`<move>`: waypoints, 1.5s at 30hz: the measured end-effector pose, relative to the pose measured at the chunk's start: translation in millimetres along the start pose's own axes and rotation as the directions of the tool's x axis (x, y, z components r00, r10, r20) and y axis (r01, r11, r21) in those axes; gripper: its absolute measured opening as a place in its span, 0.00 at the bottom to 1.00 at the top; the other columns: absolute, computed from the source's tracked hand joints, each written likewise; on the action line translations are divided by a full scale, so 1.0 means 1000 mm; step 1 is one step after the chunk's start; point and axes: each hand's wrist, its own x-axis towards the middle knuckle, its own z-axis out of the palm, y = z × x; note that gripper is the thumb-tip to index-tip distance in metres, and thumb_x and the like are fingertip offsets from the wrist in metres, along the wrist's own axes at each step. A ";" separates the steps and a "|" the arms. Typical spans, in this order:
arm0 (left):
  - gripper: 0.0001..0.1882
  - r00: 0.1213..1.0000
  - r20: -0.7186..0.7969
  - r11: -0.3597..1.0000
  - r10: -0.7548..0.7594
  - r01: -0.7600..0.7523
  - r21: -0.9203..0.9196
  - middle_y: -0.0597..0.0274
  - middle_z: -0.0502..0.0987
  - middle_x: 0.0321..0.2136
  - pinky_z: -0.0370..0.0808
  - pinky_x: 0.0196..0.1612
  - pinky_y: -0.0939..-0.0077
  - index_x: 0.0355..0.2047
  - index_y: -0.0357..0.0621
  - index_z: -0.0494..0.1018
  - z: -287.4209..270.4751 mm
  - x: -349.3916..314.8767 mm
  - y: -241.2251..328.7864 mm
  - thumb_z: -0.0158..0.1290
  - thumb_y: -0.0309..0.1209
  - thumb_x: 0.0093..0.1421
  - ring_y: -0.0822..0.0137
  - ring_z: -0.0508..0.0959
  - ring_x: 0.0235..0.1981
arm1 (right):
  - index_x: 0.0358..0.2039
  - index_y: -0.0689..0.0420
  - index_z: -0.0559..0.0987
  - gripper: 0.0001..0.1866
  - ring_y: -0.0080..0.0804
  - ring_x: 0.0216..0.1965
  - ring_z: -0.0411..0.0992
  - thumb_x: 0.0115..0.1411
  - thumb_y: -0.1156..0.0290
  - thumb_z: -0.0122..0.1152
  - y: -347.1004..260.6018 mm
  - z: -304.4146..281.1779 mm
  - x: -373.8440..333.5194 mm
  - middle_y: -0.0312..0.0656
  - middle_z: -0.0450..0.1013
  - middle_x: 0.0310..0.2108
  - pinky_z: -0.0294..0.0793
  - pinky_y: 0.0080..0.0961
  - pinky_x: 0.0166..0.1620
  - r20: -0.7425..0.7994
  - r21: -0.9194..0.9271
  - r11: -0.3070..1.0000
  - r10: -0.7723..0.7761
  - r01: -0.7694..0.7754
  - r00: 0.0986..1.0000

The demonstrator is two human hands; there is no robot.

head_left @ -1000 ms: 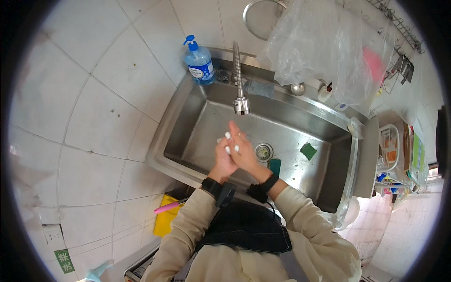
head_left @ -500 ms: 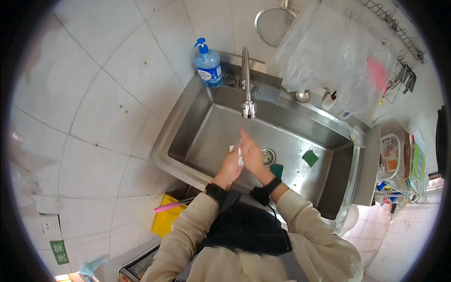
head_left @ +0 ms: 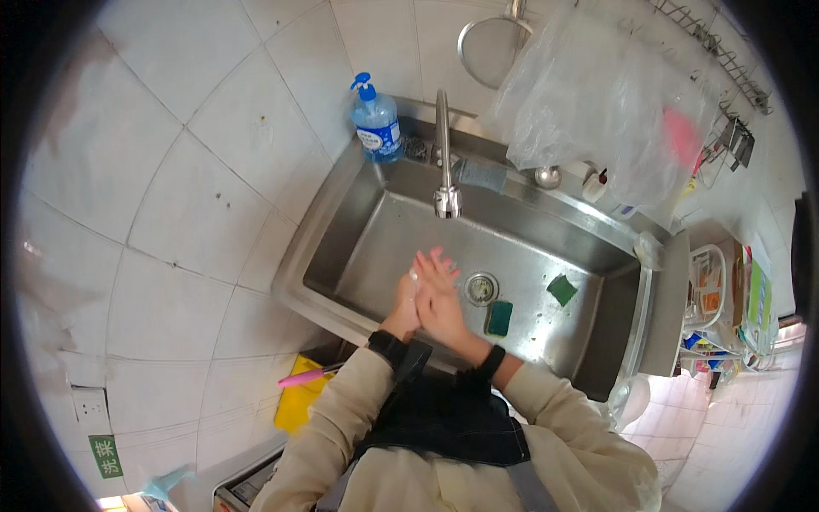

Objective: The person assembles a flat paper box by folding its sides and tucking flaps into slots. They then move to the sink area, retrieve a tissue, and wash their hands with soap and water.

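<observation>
My left hand (head_left: 403,305) and my right hand (head_left: 441,307) are pressed together above the near part of a steel sink (head_left: 375,230). The right hand lies over the left, its fingers stretched and apart. Most of the left hand's fingers are covered, though pink fingertips show among the right's. A little white matter, looking like lather, clings between the hands; neither hand visibly holds an object. Beyond them hangs the spout of a curved metal faucet (head_left: 444,162), with no water seen running. Just right of my hands are the drain (head_left: 481,288) and a green-topped sponge (head_left: 499,318).
A blue pump bottle (head_left: 376,124) stands on the sink's back left corner. A green scouring pad (head_left: 561,290) lies in the basin. Clear plastic bags (head_left: 589,94) hang at the back right. By the sink's left front are a pink handle (head_left: 301,377) and something yellow (head_left: 296,405).
My right hand has turned and slid over the left, its fingers now spread. Less white shows between the hands. The sponge, partly covered before by my right arm, is now in full view.
</observation>
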 end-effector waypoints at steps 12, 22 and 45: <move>0.22 0.990 -0.144 0.997 0.014 -0.003 0.076 0.66 0.69 0.54 0.67 0.56 0.69 0.60 0.48 0.61 -0.010 0.005 -0.006 0.35 0.42 0.70 0.67 0.70 0.53 | 0.57 0.64 0.68 0.23 0.51 0.63 0.58 0.60 0.75 0.46 0.024 0.016 0.006 0.55 0.59 0.61 0.55 0.36 0.64 -0.035 0.263 0.944 0.217 -0.201 0.975; 0.25 0.976 0.149 0.977 0.159 -0.177 0.119 0.65 0.66 0.57 0.64 0.59 0.63 0.62 0.49 0.59 -0.038 0.009 -0.010 0.37 0.46 0.69 0.65 0.66 0.58 | 0.61 0.61 0.63 0.24 0.51 0.64 0.55 0.66 0.68 0.37 0.020 0.027 -0.005 0.56 0.55 0.63 0.53 0.38 0.64 -0.029 0.034 0.993 0.116 -0.115 0.993; 0.16 0.983 -0.063 0.915 0.170 -0.134 0.381 0.63 0.72 0.30 0.70 0.23 0.77 0.47 0.39 0.68 0.012 0.002 0.004 0.54 0.33 0.62 0.71 0.72 0.24 | 0.66 0.68 0.35 0.50 0.60 0.68 0.36 0.59 0.57 0.57 0.044 -0.028 -0.028 0.65 0.36 0.67 0.38 0.45 0.67 0.155 0.116 0.982 0.134 -0.152 0.979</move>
